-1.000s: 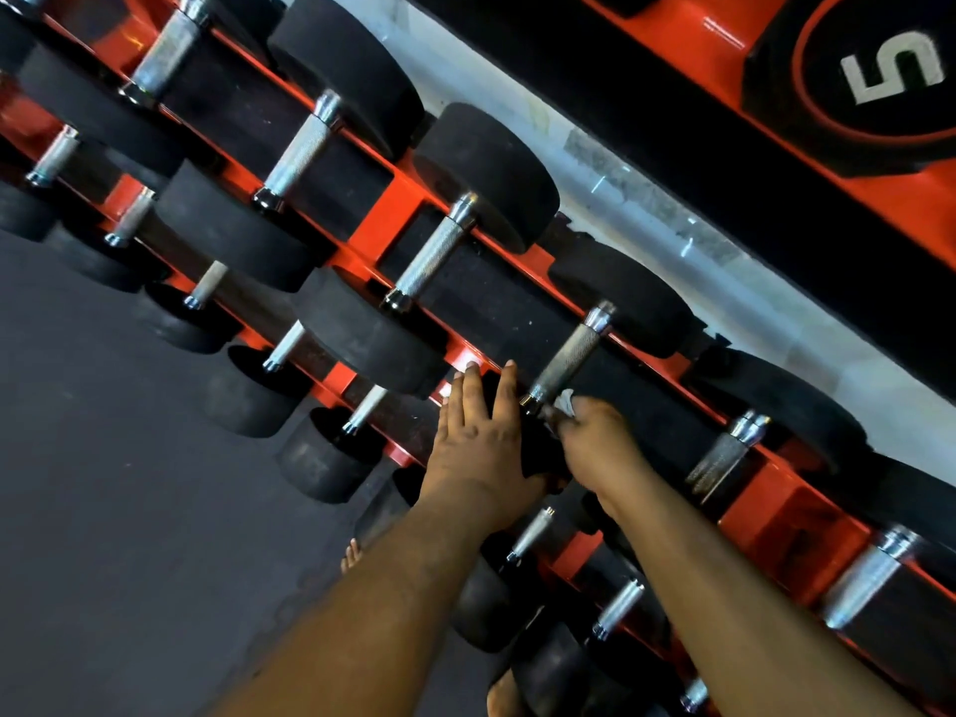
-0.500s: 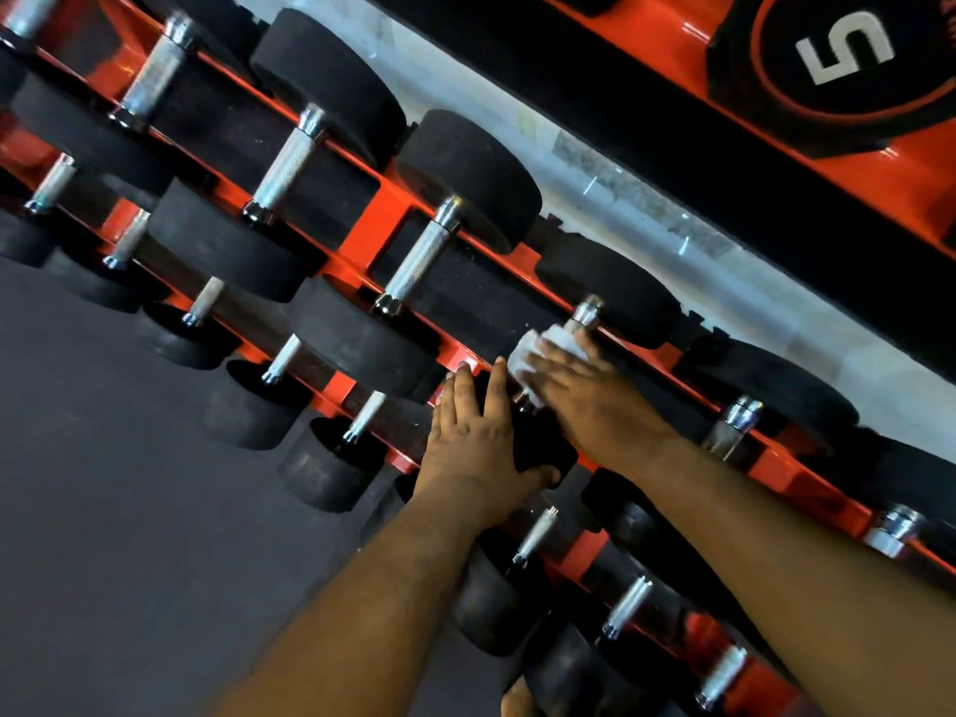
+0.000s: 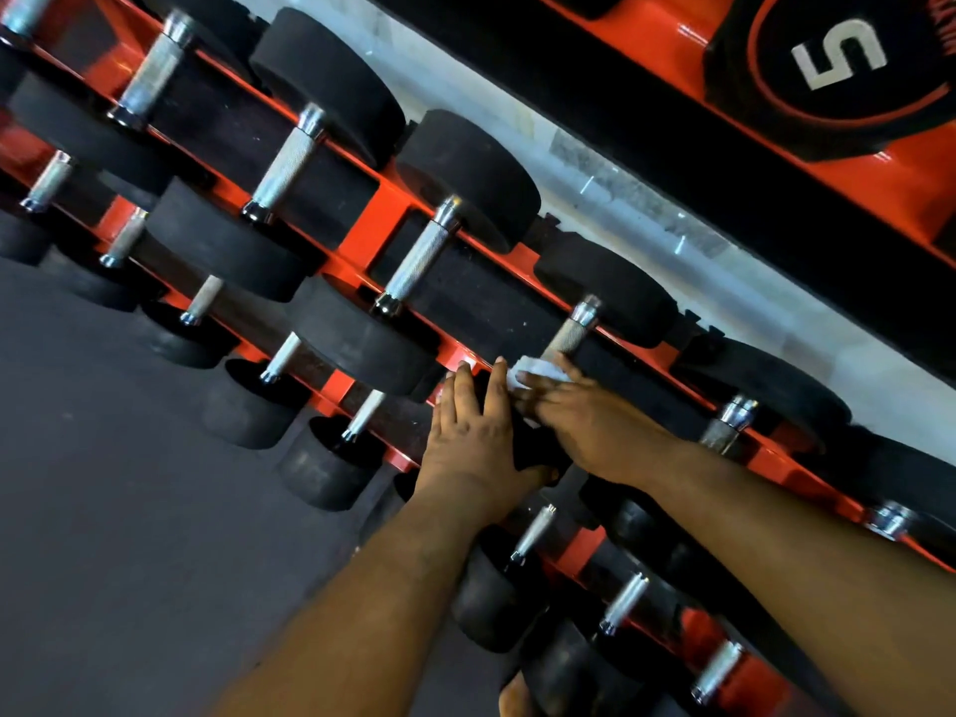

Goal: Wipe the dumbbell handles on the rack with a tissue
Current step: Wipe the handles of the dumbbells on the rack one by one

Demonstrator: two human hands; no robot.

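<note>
**Tissue wrapped on top-tier dumbbell handle, left hand braced on its head**

Nearest the camera, two bare forearms reached up and away toward the red rack (image 3: 380,227). Left hand (image 3: 473,437) lay flat with straight fingers on the near black head (image 3: 535,447) of the dumbbell being wiped; relaxed, gripping nothing. Right hand (image 3: 589,424) sat just right of the left hand, fingers curled over a white tissue (image 3: 533,372) and pressing it around the lower end of the knurled steel handle (image 3: 569,333). Grip was closed on the tissue and handle together; tissue mostly covered by the fingers, only a crumpled edge showed.

That handle belonged to the upper row of the rack, its far head (image 3: 615,297) beyond the hands. Upper part of the handle was bare above the tissue.

Left of the wiped handle, on the same row, more dumbbell handles (image 3: 421,256) lay parallel, untouched. Below that row, nearer the floor, a lower tier held smaller dumbbells (image 3: 248,401) with thin handles. Dark grey floor (image 3: 103,509) lay left of the rack.

Beyond the rack ran a pale strip of wall (image 3: 646,199). Farthest, up and right of the rack, a black weight plate (image 3: 838,59) marked "5" sat on a red frame.
</note>
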